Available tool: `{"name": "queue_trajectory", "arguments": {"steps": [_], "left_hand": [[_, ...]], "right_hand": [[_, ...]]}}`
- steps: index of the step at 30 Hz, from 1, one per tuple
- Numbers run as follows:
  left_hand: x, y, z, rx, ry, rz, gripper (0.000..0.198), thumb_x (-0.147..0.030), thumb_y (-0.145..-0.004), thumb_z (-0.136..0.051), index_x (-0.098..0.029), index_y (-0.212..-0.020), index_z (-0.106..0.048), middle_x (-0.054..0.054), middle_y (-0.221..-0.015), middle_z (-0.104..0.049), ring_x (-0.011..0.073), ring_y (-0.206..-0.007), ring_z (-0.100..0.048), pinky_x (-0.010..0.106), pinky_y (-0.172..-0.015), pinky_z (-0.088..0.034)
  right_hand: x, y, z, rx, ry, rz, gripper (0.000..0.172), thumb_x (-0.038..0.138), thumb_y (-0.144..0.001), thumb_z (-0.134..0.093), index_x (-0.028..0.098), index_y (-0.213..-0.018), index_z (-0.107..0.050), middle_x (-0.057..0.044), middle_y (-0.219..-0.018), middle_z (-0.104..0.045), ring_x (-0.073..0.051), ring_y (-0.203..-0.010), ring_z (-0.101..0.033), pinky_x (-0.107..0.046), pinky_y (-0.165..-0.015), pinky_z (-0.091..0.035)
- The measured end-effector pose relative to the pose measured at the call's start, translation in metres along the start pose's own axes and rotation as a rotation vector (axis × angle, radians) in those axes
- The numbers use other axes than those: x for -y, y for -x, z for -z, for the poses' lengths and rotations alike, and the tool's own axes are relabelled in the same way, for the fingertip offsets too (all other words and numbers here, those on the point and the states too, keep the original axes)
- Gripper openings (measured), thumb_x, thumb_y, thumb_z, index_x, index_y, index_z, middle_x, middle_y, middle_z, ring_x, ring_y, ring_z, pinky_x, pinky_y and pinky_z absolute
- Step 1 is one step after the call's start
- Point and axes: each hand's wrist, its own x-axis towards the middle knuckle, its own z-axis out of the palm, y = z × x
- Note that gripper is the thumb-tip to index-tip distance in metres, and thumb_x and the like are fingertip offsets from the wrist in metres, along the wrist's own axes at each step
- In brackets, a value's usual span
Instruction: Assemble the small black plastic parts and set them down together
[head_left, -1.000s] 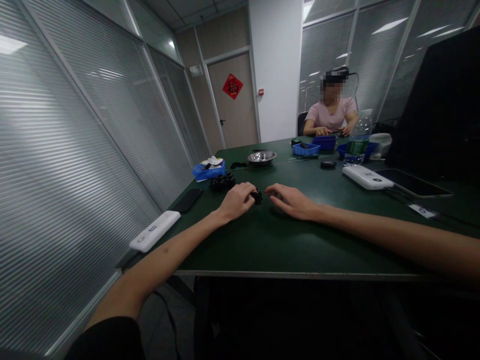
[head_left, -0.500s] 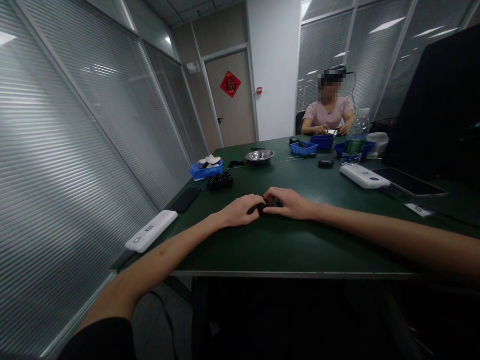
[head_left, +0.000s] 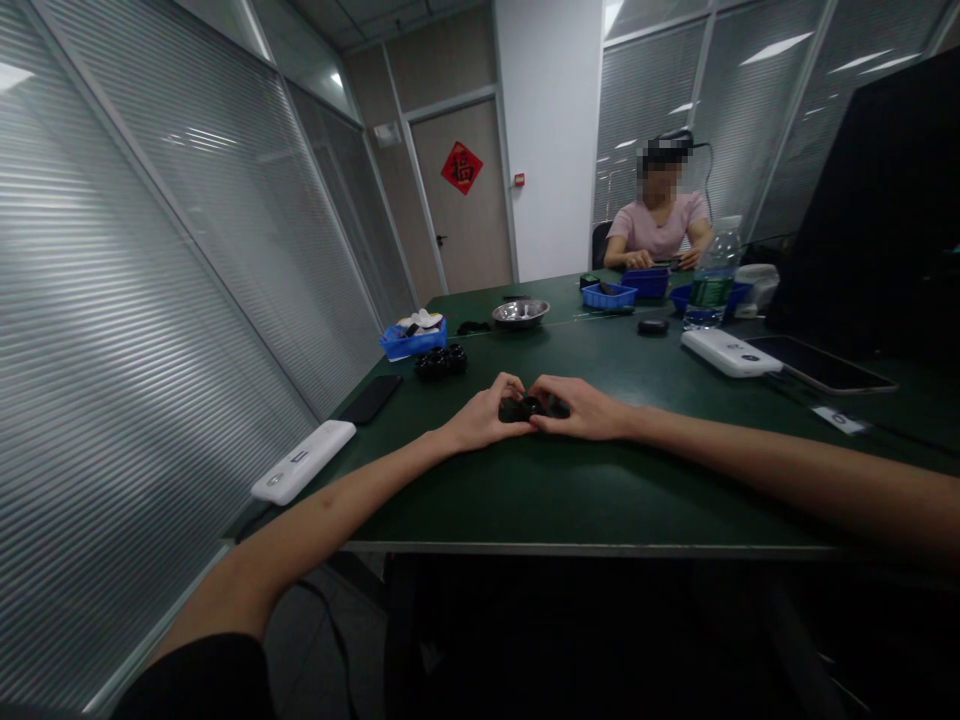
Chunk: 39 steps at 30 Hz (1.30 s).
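A small, glossy black object [head_left: 532, 405] lies between my two hands, low over the table; its kind is too dark and covered to make out. My left hand [head_left: 481, 417] curves round its left side, with bent fingertips above and the thumb stretched along below. From the right, my right hand [head_left: 577, 406] grips it with curled fingers over the top and the thumb beneath. The fingertips of both hands nearly meet. Beyond my left hand sits a cluster of shiny black rounded things [head_left: 441, 362].
The green table [head_left: 585, 500] bears a blue basket [head_left: 409, 346], a metal bowl [head_left: 520, 315], a black phone [head_left: 373, 399] and white power banks [head_left: 305, 462] on both sides. A water bottle [head_left: 712, 285] and a dark screen [head_left: 877, 220] stand right. A person [head_left: 656, 225] sits across.
The fingers of my left hand have lifted and arched, and its thumb has stretched toward my right hand, so more of the black object shows. My right hand has hardly moved.
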Motion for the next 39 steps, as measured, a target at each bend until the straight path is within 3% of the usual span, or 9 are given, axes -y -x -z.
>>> {"name": "queue_trajectory", "arguments": {"steps": [5,10,18,24,29,35,39], "left_hand": [[0.0069,-0.0031,0.004,-0.002,-0.117,-0.008,0.044,-0.056,-0.08,-0.079,-0.021,-0.101,-0.064,0.005,-0.108,-0.063,0.0216,-0.1,-0.062,0.035,-0.088,-0.049],[-0.0003,-0.0017,0.0066,0.034,-0.098,-0.036,0.041,-0.054,-0.084,-0.075,-0.021,-0.107,-0.066,0.006,-0.111,-0.063,0.0217,-0.102,-0.061,0.035,-0.09,-0.048],[0.0008,-0.0027,0.0056,0.057,-0.117,-0.039,0.042,-0.053,-0.085,-0.075,-0.022,-0.113,-0.067,0.006,-0.113,-0.066,0.0229,-0.106,-0.061,0.036,-0.093,-0.047],[-0.0011,-0.0033,0.0066,0.074,-0.12,-0.027,0.04,-0.051,-0.086,-0.074,-0.021,-0.112,-0.068,0.006,-0.112,-0.067,0.0225,-0.105,-0.061,0.034,-0.091,-0.046],[-0.0022,-0.003,0.0068,0.068,-0.129,-0.023,0.043,-0.052,-0.086,-0.075,-0.02,-0.114,-0.067,0.007,-0.111,-0.067,0.0231,-0.103,-0.061,0.035,-0.09,-0.047],[0.0024,-0.0027,0.0058,0.074,-0.16,-0.044,0.044,-0.055,-0.087,-0.073,-0.021,-0.113,-0.067,0.007,-0.112,-0.067,0.0236,-0.105,-0.061,0.036,-0.093,-0.046],[0.0025,-0.002,0.0066,0.082,-0.174,-0.026,0.046,-0.057,-0.087,-0.071,-0.022,-0.116,-0.066,0.007,-0.114,-0.067,0.024,-0.107,-0.06,0.036,-0.094,-0.045]], "right_hand": [[-0.0025,-0.0001,-0.0017,-0.016,-0.012,-0.014,0.037,0.052,-0.093,-0.065,0.019,-0.107,-0.061,-0.006,-0.095,-0.066,-0.02,-0.08,-0.062,-0.031,-0.071,-0.047],[-0.0013,-0.0005,-0.0007,-0.055,-0.014,-0.049,0.042,0.056,-0.091,-0.068,0.019,-0.107,-0.062,-0.007,-0.099,-0.068,-0.021,-0.083,-0.062,-0.032,-0.072,-0.048],[0.0012,0.0002,0.0018,-0.047,-0.045,0.015,0.034,0.048,-0.095,-0.065,0.018,-0.112,-0.064,-0.007,-0.102,-0.066,-0.021,-0.087,-0.062,-0.034,-0.077,-0.049],[0.0012,0.0004,0.0018,-0.087,-0.078,-0.035,0.037,0.051,-0.092,-0.069,0.018,-0.107,-0.064,-0.007,-0.099,-0.067,-0.021,-0.085,-0.063,-0.033,-0.073,-0.05],[0.0039,0.0011,0.0035,-0.051,-0.103,0.032,0.033,0.043,-0.094,-0.064,0.018,-0.116,-0.065,-0.008,-0.104,-0.068,-0.021,-0.088,-0.063,-0.035,-0.079,-0.051],[0.0037,-0.0003,0.0025,-0.078,-0.114,-0.067,0.037,0.049,-0.09,-0.07,0.018,-0.106,-0.063,-0.008,-0.1,-0.067,-0.021,-0.085,-0.062,-0.033,-0.073,-0.05],[0.0033,-0.0002,0.0025,-0.043,-0.141,-0.017,0.032,0.042,-0.092,-0.067,0.019,-0.114,-0.063,-0.008,-0.103,-0.067,-0.021,-0.087,-0.062,-0.034,-0.076,-0.051]]}}
